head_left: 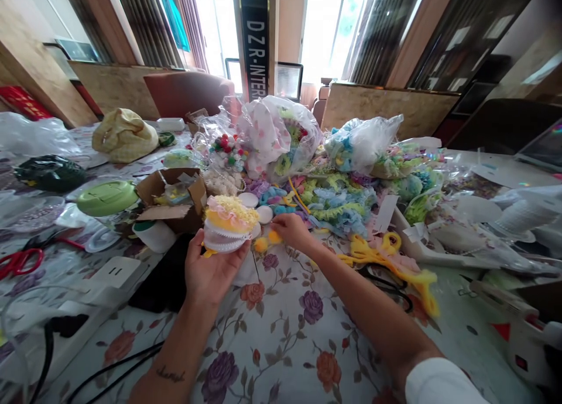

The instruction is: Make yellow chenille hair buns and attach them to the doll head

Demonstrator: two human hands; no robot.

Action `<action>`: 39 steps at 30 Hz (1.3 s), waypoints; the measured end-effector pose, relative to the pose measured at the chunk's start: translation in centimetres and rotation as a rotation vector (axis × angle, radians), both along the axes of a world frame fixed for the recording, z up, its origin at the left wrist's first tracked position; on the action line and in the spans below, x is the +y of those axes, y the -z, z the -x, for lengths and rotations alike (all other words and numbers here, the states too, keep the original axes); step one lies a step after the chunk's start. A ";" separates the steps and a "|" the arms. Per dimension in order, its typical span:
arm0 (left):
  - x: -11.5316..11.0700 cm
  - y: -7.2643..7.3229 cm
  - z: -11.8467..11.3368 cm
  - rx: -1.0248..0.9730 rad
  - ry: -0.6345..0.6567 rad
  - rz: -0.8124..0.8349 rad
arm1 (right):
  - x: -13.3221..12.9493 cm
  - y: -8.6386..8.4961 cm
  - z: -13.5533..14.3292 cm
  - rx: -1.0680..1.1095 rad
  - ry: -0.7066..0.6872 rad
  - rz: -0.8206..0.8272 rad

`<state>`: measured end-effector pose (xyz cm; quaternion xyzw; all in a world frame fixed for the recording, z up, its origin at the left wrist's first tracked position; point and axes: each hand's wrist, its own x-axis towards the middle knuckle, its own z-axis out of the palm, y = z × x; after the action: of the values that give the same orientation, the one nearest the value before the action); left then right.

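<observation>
My left hand is wrapped round a decorated ball and holds it up above the table. The ball has fluffy pale-yellow trim on top, a pink ruffle, a yellow band and white pleated trim below. To its right, my right hand reaches down with bent fingers, the fingertips closed on a yellow-orange pompom. A second pompom lies on the tablecloth just left of it. Small white round lids lie behind the fingers.
A cardboard box and a dark flat object are at left, near red-handled scissors and a power strip. Ruffled trims and plastic bags pile up behind. Yellow ribbon and a glue gun lie right.
</observation>
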<state>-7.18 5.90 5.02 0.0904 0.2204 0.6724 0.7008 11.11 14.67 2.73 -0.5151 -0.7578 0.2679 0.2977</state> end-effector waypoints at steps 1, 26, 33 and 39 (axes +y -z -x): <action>0.0 0.0 0.0 0.004 -0.001 0.008 | 0.4 0.1 0.4 -0.022 0.008 -0.008; -0.6 0.3 -2.4 0.207 0.079 0.054 | -9.6 0.2 -13.9 -0.311 0.128 -0.151; -1.6 1.3 -4.7 0.246 0.178 0.134 | -9.7 0.3 -14.3 -0.364 0.031 -0.186; -2.1 1.8 -5.4 0.396 0.231 0.134 | -9.9 1.4 -12.8 -0.325 -0.013 -0.186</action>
<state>-1.79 3.80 3.19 0.1983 0.3861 0.5406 0.7206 23.87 4.79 1.34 -0.5170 -0.8207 0.1116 0.2160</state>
